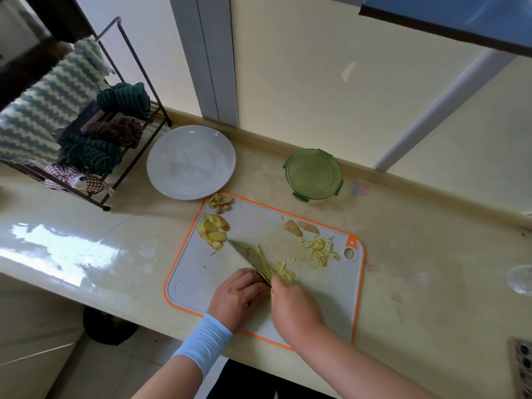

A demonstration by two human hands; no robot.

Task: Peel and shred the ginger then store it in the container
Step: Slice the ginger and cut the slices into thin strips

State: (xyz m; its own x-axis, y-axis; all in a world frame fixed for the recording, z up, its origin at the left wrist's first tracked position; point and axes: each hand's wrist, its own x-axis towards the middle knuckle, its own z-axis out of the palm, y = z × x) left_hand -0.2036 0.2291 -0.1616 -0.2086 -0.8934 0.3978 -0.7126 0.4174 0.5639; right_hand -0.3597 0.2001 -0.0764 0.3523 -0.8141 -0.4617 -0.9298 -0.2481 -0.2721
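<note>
A grey cutting board with an orange rim (331,306) lies on the counter. My left hand (239,296) grips the handle of a knife (244,251), whose blade points away to the upper left. Just right of the blade, my right hand (292,302) holds a small stack of ginger slices (283,272) with bunched fingertips; cut strips cling to the blade. Shredded ginger (321,249) is piled near the board's right end. Peeled slices (213,230) lie at its left, with peel scraps (221,203) at the far corner and two ginger pieces (299,227) at the far edge. The green lidded container (313,174) stands shut beyond the board.
A white plate (190,162) sits left of the container. A dark wire rack (115,133) with cloths stands at the far left. A clear glass object (521,279) is at the right edge. The wall runs behind the counter.
</note>
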